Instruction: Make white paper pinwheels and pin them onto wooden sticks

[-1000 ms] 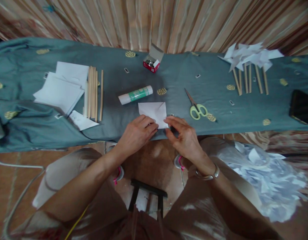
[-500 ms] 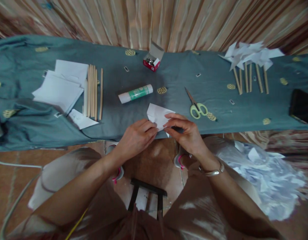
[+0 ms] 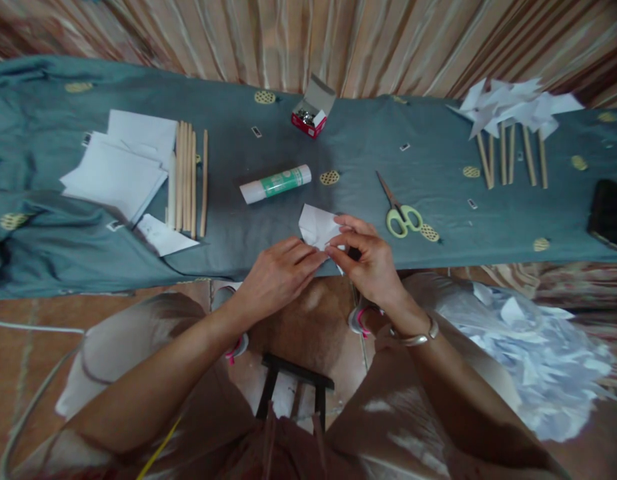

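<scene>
White paper (image 3: 314, 225): between the 2 hands, at the near edge of the green cloth (image 3: 358, 147); creased and partly covered; resting or slightly lifted, cannot tell.
Bearing from the fingertips: broad free part ahead and to the left of the pinch, away from the body; a small white tip showing below the right fingers, toward the body.
Paper's long axis: hard to read with so much covered; visible far edge running left to right, slanting toward the body at its right end.
Left hand (image 3: 287, 267): fingers bent and laid close together, tips at the paper's near edge; thumb not clearly visible, so pressing or pinching, cannot tell.
Right hand (image 3: 371, 260): thumb and index fingertip brought together, apparently pinching the paper's near edge; another finger reaching over the right side.
Nearer hand: both in contact; right covering more of the sheet, left confined to the near edge.
Space between fingertips: next to none; right thumb and left fingertips just beside each other, perhaps touching.
Far left corner: free of both hands.
Glue stick (image 3: 277, 183): beyond the paper and to the left, long axis roughly left to right; apart from both hands.
Scissors (image 3: 399, 209): just beyond the right hand, to its right; blades pointing away and left.
Wooden sticks (image 3: 187, 180): well left of the left hand, pointing away from the body.
</scene>
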The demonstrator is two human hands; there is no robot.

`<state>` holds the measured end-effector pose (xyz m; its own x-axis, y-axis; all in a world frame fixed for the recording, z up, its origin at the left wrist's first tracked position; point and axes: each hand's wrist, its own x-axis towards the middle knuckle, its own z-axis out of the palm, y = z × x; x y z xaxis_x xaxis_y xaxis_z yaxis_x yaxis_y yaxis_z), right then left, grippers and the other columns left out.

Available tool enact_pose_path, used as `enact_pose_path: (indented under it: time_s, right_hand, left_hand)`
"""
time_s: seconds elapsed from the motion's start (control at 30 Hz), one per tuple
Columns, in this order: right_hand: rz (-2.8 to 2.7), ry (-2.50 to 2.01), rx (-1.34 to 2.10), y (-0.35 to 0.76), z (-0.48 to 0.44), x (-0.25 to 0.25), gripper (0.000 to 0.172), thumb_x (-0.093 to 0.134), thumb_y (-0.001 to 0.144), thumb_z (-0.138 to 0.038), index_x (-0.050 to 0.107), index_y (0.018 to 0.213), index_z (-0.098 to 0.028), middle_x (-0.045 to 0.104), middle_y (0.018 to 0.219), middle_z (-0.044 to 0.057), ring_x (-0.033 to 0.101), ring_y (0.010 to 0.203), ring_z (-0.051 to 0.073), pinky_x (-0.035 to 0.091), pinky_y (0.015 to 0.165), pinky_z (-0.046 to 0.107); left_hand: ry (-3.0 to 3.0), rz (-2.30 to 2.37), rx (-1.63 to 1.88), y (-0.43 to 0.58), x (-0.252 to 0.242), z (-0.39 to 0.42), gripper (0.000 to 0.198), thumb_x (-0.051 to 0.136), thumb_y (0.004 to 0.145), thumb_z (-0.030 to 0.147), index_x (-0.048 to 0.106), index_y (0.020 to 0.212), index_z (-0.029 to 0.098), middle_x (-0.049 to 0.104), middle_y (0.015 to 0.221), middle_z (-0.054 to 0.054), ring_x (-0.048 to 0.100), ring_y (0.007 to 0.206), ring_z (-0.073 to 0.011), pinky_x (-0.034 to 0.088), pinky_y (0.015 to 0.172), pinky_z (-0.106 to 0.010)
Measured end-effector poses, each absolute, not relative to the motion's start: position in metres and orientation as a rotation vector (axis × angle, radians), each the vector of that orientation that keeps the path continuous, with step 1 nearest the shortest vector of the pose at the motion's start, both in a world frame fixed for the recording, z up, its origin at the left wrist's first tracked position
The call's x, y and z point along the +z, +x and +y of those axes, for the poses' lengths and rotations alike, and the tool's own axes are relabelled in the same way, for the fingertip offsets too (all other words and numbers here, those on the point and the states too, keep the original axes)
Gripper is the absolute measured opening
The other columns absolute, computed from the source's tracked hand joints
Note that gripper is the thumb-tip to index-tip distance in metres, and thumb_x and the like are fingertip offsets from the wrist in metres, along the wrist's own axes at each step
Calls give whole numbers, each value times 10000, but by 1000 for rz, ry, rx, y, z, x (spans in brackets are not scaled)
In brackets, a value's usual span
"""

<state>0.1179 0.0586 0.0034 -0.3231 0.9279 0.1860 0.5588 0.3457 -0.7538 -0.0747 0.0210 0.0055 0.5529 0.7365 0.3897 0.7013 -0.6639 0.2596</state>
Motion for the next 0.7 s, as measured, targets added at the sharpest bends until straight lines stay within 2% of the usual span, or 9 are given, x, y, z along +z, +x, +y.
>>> enact_pose_path:
  time_s: [0.23, 0.5, 0.7]
  right_hand:
    - [-2039, -1319, 736, 116, 60, 0, 48, 668, 807, -199, 703, 790, -226, 635, 1239, 77, 616, 1072, 235, 483, 982, 460]
    - [-2013, -1312, 721, 115, 60, 0, 15, 688, 793, -198, 692, 803, -208, 640, 1229, 102, 612, 1133, 262, 469, 1001, 473]
    - [-2008, -1312, 717, 115, 59, 0, 10, 676, 806, -217, 677, 800, -225, 644, 1228, 79, 601, 1160, 259, 463, 1008, 479]
  left_hand:
    - [2724, 1209, 685, -75, 7, 22, 183, 474, 959, 163, 652, 986, 125, 687, 911, -67, 602, 837, -179, 535, 752, -287]
    - [2686, 1212, 728, -73, 5, 23, 164, 502, 948, 164, 658, 970, 121, 673, 889, -70, 590, 829, -174, 534, 751, -288]
    - [2666, 1214, 761, -73, 4, 23, 166, 503, 951, 169, 660, 971, 118, 673, 889, -70, 592, 836, -175, 534, 743, -287]
